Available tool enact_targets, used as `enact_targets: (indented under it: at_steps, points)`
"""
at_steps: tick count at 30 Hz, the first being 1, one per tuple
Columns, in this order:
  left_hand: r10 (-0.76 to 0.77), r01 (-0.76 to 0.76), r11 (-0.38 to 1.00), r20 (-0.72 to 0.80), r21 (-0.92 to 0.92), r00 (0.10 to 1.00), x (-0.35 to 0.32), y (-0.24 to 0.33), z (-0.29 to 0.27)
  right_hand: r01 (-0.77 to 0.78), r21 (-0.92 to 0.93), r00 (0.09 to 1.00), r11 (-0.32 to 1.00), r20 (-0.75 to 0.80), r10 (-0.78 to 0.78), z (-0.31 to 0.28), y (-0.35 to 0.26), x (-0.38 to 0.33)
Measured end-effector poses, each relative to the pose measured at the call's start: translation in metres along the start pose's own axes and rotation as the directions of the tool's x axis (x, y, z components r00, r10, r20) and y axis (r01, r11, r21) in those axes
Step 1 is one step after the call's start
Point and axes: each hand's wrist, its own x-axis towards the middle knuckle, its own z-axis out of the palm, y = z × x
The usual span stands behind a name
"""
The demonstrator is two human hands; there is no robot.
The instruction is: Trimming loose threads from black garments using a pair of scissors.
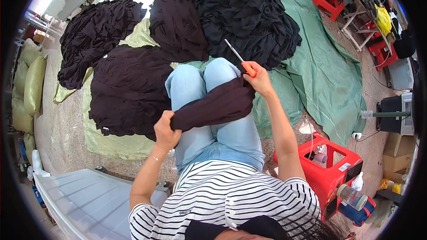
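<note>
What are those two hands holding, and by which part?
Left hand: the dark brown cloth, by its left end. Right hand: the orange-handled tool, by its handle; whether it also grips the cloth is unclear.

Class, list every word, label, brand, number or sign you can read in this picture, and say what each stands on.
Striped shirt, chest: one short line of dark lettering, which I won't copy out.
Red stool: white-and-blue sticker, print too small to read.
Dark cloth pile: small white marks, too small to tell whether they bear text.
</note>
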Motion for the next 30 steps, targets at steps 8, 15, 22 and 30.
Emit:
enact_targets:
  at_steps: [8,15,22,30]
  points:
    - [0.563,-0.492,0.821,-0.274,0.288,0.78,0.11,0.079,-0.109,0.28,0.171,0.914,0.945,-0.348,-0.208,-0.099,-0.146,-0.011]
    - [0.525,-0.474,0.767,0.003,0.432,0.851,0.054,0.074,-0.096,0.18,-0.155,0.912,0.971,-0.344,-0.224,-0.12,-0.147,-0.086]
    - [0.258,-0.305,0.904,0.187,0.3,0.948,-0.007,0.062,-0.027,-0.172,-0.444,0.964,0.879,-0.261,0.057,-0.061,-0.026,-0.159]
    - [0.224,-0.186,0.973,0.365,-0.139,0.904,0.075,0.088,0.048,-0.212,-0.519,0.977,0.828,-0.144,0.16,-0.03,-0.103,-0.245]
